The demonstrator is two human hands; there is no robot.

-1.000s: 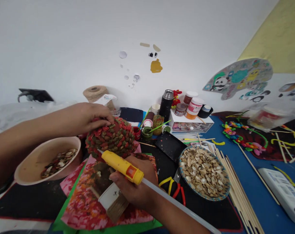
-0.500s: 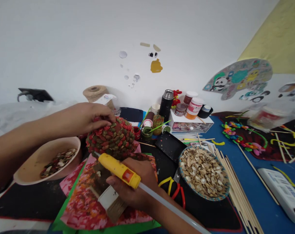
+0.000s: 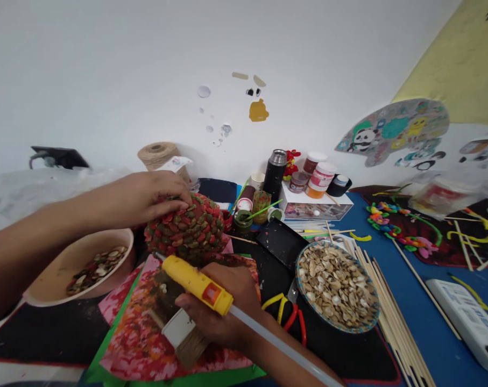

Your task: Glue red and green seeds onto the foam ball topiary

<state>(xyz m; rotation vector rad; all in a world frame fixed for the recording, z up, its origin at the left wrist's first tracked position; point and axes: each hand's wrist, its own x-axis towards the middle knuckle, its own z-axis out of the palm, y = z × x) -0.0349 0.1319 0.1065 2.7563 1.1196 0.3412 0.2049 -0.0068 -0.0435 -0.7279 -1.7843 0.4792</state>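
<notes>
The left hand [image 3: 161,193] is resting over the top of a red-and-green shell-covered ball [image 3: 197,228]; its grip cannot be determined. The right hand [image 3: 227,301] is clasping a yellow glue gun [image 3: 189,277], nozzle pointing toward the ball's lower left. The ball is sitting at the far edge of patterned paper [image 3: 134,333]. The left forearm is partly obstructing a pink bowl [image 3: 52,274]; a black tray [image 3: 282,239] and shell basket [image 3: 359,328] are occupying the right.

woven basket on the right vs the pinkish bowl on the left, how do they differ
The woven basket has a teal-patterned rim; the pinkish bowl has a plain one. The basket is filled across with tan shells; the bowl's pieces, mixed red, dark and whitish, leave much of its inside bare. Both are open-topped and hold small loose pieces.
</notes>
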